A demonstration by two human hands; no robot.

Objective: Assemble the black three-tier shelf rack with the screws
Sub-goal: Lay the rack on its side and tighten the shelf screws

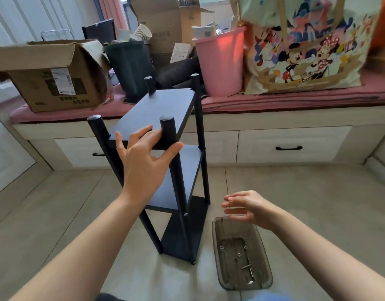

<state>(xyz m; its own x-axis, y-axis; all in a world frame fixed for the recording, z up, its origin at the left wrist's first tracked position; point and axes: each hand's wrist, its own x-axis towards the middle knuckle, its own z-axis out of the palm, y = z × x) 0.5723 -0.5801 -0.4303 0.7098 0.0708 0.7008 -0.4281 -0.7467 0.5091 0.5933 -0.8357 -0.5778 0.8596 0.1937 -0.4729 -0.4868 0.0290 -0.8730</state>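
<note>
The black three-tier shelf rack [163,109] stands upright on the tiled floor, with black round posts rising above its top board. My left hand [143,161] rests on the near edge of the top board, fingers spread, thumb against the front right post [169,131]. My right hand [245,206] hovers open above a grey plastic tray [217,242] on the floor to the right of the rack. Inside the tray lie a few loose screws [239,254] and a small metal hex key [249,269]. A screw head [185,214] shows on the front right post at the middle shelf.
Behind the rack runs a window bench with a pink cushion [295,98] and drawers. On it stand a cardboard box [50,77], a dark bin [130,70], a pink bucket [219,61] and a large cartoon tote bag [304,44]. Floor stretches right of the tray.
</note>
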